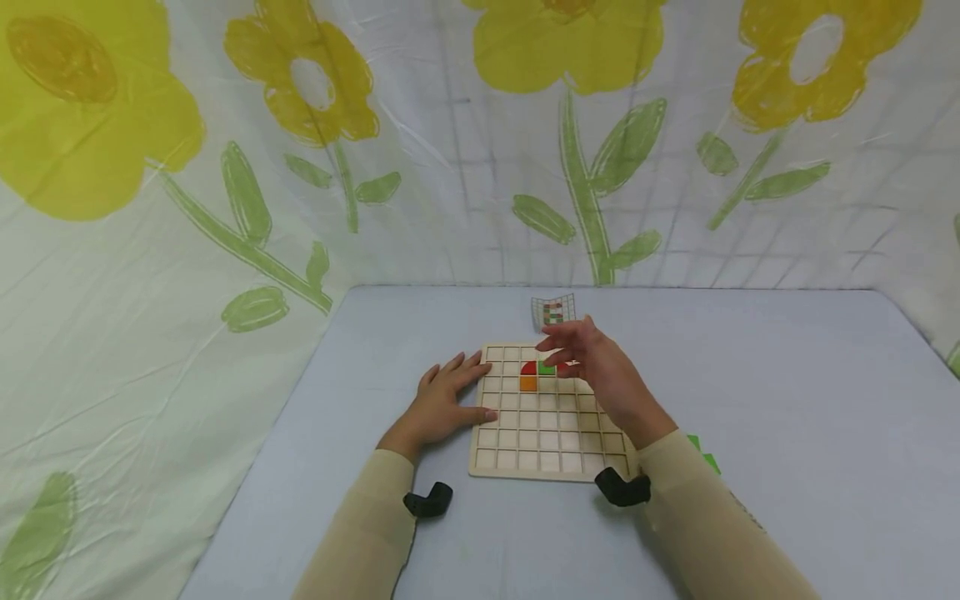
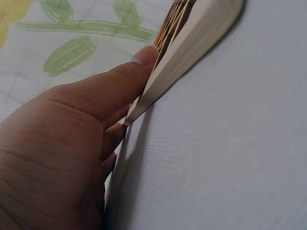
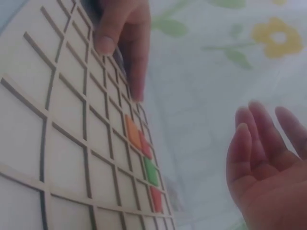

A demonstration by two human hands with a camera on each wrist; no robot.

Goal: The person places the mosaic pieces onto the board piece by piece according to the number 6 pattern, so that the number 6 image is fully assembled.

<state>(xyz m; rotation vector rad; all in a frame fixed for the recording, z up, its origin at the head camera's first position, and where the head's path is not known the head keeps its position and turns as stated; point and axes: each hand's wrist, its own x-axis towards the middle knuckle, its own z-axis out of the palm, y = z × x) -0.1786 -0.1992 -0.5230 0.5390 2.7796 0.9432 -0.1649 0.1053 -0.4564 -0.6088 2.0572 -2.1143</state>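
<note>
A wooden grid board lies on the table. My left hand rests at its left side, fingers spread and the thumb on the rim. Over the board's upper right hovers my right hand, its fingers loosely bent and nothing between them in the right wrist view. Near the board's far side sit a red rounded tile, a green tile beside it, and an orange tile below the red one. Another red tile follows the green one, partly hidden by my right fingers in the head view.
Behind the board stands a small curled card with a coloured grid pattern. Green pieces lie right of the board, partly covered by my right sleeve. A flowered curtain rises along the table's back and left edges.
</note>
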